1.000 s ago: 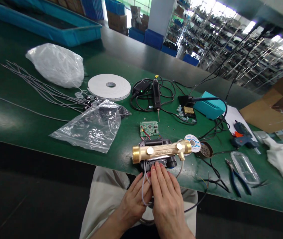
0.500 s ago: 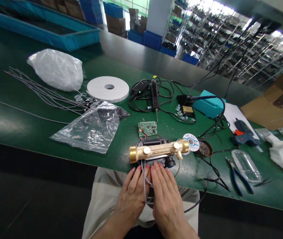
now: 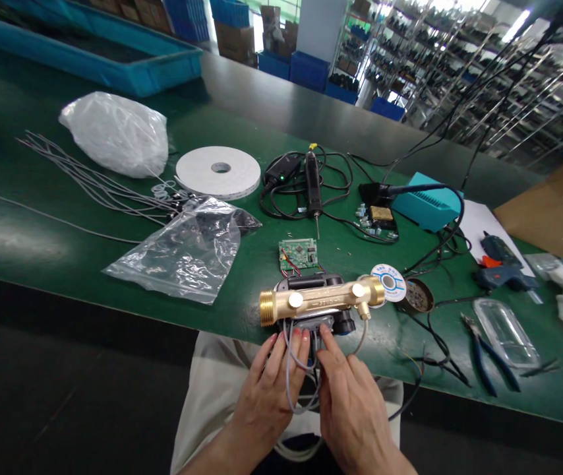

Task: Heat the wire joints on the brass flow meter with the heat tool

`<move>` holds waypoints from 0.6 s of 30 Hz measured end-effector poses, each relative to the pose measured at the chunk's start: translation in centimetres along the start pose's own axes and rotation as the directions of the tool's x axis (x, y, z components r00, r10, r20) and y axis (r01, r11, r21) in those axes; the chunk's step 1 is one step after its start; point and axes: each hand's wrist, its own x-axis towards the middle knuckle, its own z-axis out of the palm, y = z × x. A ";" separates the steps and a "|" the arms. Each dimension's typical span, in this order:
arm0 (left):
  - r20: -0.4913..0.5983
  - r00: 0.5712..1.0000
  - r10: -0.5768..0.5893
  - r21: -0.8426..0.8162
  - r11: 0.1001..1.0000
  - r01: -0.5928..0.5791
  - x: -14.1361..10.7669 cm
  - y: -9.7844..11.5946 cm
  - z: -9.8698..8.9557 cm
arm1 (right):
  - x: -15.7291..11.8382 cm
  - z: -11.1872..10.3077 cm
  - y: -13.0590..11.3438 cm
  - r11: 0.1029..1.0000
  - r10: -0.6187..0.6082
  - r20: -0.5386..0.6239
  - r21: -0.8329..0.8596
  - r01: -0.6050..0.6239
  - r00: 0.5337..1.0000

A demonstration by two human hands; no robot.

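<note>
A brass pipe fitting (image 3: 324,298) lies across a black housing (image 3: 343,323) at the table's front edge. My left hand (image 3: 269,382) has its fingertips at the housing's near side, beside grey cables (image 3: 289,369); its fingers are stretched out. To its right, my right hand (image 3: 353,396) touches the same near side with the index finger extended and the other fingers bent. Whether that hand pinches a cable is hidden. Just behind the housing sits a green circuit board (image 3: 298,256) with red and dark wires.
Behind lie a screwdriver (image 3: 313,185), a white tape reel (image 3: 218,173) and plastic bags (image 3: 182,254). At right are a solder spool (image 3: 389,282), a round tin (image 3: 417,295), pliers (image 3: 489,359), a clear tray (image 3: 506,333) and a glue gun (image 3: 503,264).
My right hand has shifted slightly right, its fingers more bent and farther from my left hand. More of the housing's near side and cables shows. The view has turned slightly.
</note>
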 end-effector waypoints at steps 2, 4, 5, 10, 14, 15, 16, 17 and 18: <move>-0.024 1.000 -0.006 -0.013 1.000 0.006 0.3 0.0 0.0 | 0.0 0.1 0.0 1.000 0.001 -0.005 -0.029 -0.001 1.000; -0.040 0.999 -0.004 -0.013 1.000 0.004 0.6 0.0 0.0 | 0.0 0.2 0.0 0.999 -0.004 -0.009 -0.047 0.003 1.000; -0.040 0.999 0.003 -0.011 1.000 -0.003 0.7 0.0 0.0 | 0.0 0.3 0.0 0.999 -0.006 -0.012 -0.050 0.005 1.000; -0.048 0.999 0.025 -0.006 1.000 -0.025 1.1 -0.1 0.2 | 0.4 0.3 0.1 0.999 -0.008 -0.034 -0.043 0.007 0.999; -0.058 0.998 0.037 0.001 0.999 -0.037 1.2 -0.3 0.4 | 0.9 0.0 0.3 0.999 -0.017 -0.031 -0.030 0.017 0.999; -0.050 0.998 0.040 0.004 0.999 -0.040 1.1 -0.3 0.4 | 0.9 0.0 0.3 0.999 -0.018 -0.030 -0.027 0.017 0.999; -0.040 0.998 0.041 0.009 0.999 -0.041 1.1 -0.3 0.3 | 1.0 -0.1 0.3 1.000 -0.019 -0.033 -0.024 0.018 0.999; -0.028 0.999 0.039 0.016 0.999 -0.038 1.0 -0.3 0.2 | 0.9 -0.1 0.4 1.000 -0.021 -0.037 -0.022 0.020 0.999; -0.012 0.999 0.036 0.026 0.999 -0.035 0.8 -0.2 0.2 | 0.9 -0.1 0.4 1.000 -0.025 -0.042 -0.020 0.024 0.999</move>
